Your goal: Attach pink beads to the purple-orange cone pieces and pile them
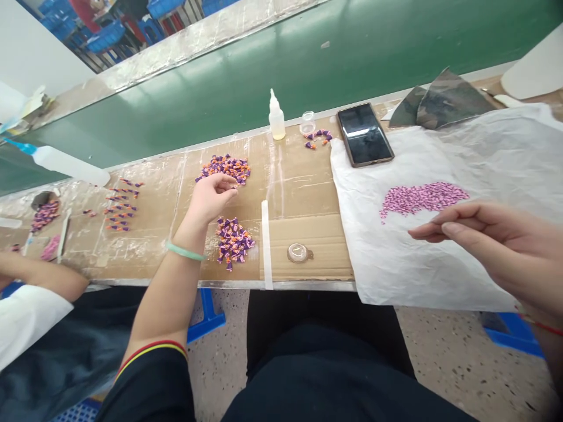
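Observation:
My left hand (214, 196) is over the near edge of a pile of small purple, orange and pink pieces (225, 166). Its thumb and fingers come together in a pinch; a tiny dark bit shows at the tips, too small to name. A second pile of similar pieces (234, 240) lies just below that hand. Over the white cloth (365, 234), my right hand (488, 243) has its fingers pressed together and the thumb against them. What it holds, if anything, is hidden. Small pink pieces (422, 198) are spread on the cloth just beyond its fingertips.
A dropper bottle (277, 120), a clear small cup (308, 122) and a phone (365, 135) stand or lie along the back. A round disc with glue-like liquid (298, 252) lies on the cardboard (325, 234). At left are rows of pieces (121, 205) and another person's arm (44, 272).

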The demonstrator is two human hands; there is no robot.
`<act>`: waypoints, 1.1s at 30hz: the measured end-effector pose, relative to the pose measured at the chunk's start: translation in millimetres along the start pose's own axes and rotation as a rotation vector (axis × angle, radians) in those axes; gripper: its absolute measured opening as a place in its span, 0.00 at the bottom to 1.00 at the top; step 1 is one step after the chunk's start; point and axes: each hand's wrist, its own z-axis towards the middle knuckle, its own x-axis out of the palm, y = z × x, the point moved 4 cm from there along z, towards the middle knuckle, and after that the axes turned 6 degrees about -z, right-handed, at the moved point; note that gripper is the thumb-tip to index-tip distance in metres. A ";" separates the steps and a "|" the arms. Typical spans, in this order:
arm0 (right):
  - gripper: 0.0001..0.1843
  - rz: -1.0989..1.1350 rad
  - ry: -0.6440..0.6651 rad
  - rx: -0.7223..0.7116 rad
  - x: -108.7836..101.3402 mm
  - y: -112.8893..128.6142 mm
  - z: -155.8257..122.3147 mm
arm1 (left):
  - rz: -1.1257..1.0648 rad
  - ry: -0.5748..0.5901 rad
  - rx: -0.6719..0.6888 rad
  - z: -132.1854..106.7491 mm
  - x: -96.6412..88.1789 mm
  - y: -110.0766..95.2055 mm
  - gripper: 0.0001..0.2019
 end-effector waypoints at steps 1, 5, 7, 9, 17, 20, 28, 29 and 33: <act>0.14 0.033 0.022 0.018 -0.5 1.4 0.3 | -0.075 0.001 -0.013 -5.2 -1.1 -1.8 0.12; 0.11 0.116 0.032 0.037 -2.1 7.2 1.6 | -0.402 0.029 -0.107 -23.6 1.7 -6.1 0.15; 0.10 0.096 0.029 0.025 -1.4 7.5 1.7 | -0.561 0.047 -0.096 -30.9 6.3 -11.2 0.15; 0.09 0.074 0.028 0.018 -0.4 5.2 1.4 | -0.675 0.041 -0.057 -37.7 10.0 -18.1 0.13; 0.07 -0.072 -0.018 -0.254 2.3 -4.7 11.7 | -0.848 0.047 -0.132 -77.8 10.3 -34.3 0.11; 0.07 -0.200 0.001 -0.405 11.0 -4.1 18.8 | -0.793 0.174 -0.122 -97.4 11.1 -33.9 0.09; 0.05 -0.334 0.025 -0.534 36.2 7.1 31.4 | -0.729 0.428 0.023 -144.0 28.6 -18.3 0.11; 0.05 -0.345 0.026 -0.530 37.7 7.6 33.3 | -0.748 0.443 0.029 -148.1 32.1 -15.5 0.10; 0.06 -0.393 0.035 -0.514 41.1 7.6 40.1 | -0.848 0.463 0.047 -160.7 45.9 -10.8 0.09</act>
